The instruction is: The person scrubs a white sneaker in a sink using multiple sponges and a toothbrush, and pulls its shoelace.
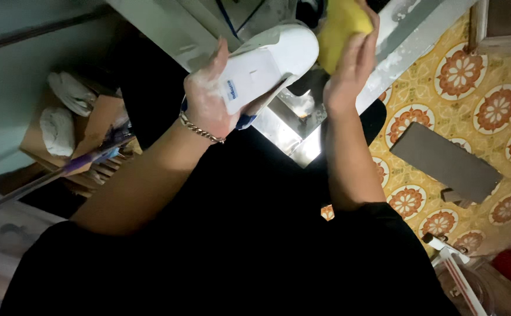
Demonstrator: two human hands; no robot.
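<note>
Two hands busy: left hand (209, 102) grips white shoe (273, 61) (sole up); right hand (349, 70) presses yellow sponge (338, 26) against toe.

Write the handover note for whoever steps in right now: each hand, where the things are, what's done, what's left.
Left hand: grip closed around a white shoe, holding it up in front of the body; the hand looks wet or soapy.
Right hand: grip on a yellow sponge, pressed against the toe end of the shoe.
Around them: a metal surface below the shoe, a patterned floor on the right, and white shoes on cardboard at the left.
Done: the shoe is in hand and looks mostly white.
Left: how much has been wiped cannot be told; the far side is hidden.
</note>
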